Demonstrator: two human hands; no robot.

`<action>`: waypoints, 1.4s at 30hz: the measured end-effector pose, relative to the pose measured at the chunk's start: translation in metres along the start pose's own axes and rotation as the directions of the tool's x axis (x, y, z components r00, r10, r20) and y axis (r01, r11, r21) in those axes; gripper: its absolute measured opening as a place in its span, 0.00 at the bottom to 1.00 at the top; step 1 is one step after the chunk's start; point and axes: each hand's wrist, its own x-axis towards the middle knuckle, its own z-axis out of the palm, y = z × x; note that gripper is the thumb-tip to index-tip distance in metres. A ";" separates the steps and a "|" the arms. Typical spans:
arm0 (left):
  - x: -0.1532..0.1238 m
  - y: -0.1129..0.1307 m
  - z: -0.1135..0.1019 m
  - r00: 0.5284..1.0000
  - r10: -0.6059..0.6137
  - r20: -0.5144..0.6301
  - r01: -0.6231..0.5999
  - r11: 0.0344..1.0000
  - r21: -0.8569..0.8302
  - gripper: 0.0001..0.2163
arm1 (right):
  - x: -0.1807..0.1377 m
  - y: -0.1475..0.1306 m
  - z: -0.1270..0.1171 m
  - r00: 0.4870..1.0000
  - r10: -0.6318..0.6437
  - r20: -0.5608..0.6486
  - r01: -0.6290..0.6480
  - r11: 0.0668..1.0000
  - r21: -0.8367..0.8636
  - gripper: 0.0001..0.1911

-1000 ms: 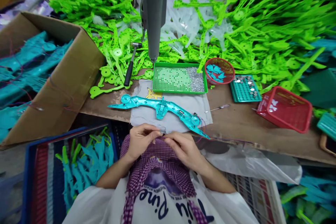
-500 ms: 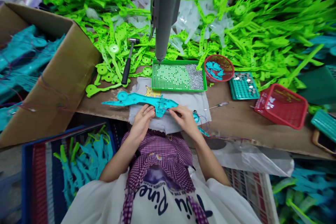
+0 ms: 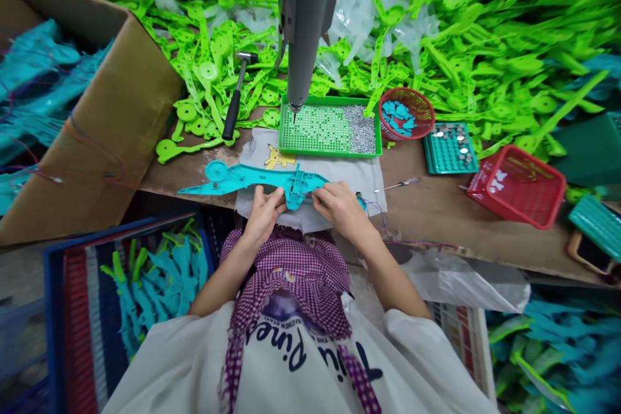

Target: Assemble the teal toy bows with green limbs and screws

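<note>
Left hand and right hand have risen from the apron to the turquoise part on the cloth. Left fingers touch its near edge, grip unclear; right fingers pinch a thin wire. From it: hammer eleven o'clock, screwdriver three; at twelve, a hanging driver partly hides the green tray.

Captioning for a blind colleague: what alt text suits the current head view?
The left hand and right hand work at a turquoise plastic part over a grey cloth. Beyond are a green tray of metal pieces, a hammer and piled green parts.
</note>
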 end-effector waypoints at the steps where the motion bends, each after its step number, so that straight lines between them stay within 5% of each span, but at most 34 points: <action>1: 0.000 -0.001 -0.001 1.000 -0.004 0.001 0.004 1.000 -0.002 0.30 | 0.001 -0.001 -0.002 0.999 -0.040 0.004 0.040 0.997 -0.071 0.14; 6: 0.001 -0.004 -0.002 1.000 -0.013 -0.010 0.013 1.000 -0.009 0.30 | 0.006 -0.006 -0.010 0.980 -0.190 -0.052 0.164 0.936 -0.313 0.14; 10: 0.001 -0.004 -0.002 1.000 -0.004 0.008 0.004 1.000 -0.011 0.28 | 0.011 -0.012 0.000 0.977 -0.211 0.024 0.207 0.918 -0.337 0.14; 18: 0.003 -0.009 -0.003 1.000 0.012 -0.020 -0.012 1.000 -0.023 0.27 | -0.003 -0.021 0.031 0.971 -0.081 -0.226 0.014 0.959 -0.282 0.17; 26: 0.000 -0.005 -0.001 0.999 0.013 0.034 -0.012 1.000 -0.022 0.27 | -0.005 -0.025 0.044 0.954 0.081 -0.290 -0.121 0.985 -0.123 0.19; 33: 0.000 -0.002 -0.003 0.999 0.020 0.034 -0.020 1.000 -0.007 0.29 | -0.008 -0.024 0.039 0.959 0.134 -0.251 -0.138 0.990 0.003 0.17; 42: 0.006 -0.007 -0.010 0.996 0.033 0.087 -0.032 0.999 -0.011 0.32 | 0.007 -0.043 0.032 0.932 0.348 -0.103 -0.340 0.937 0.084 0.14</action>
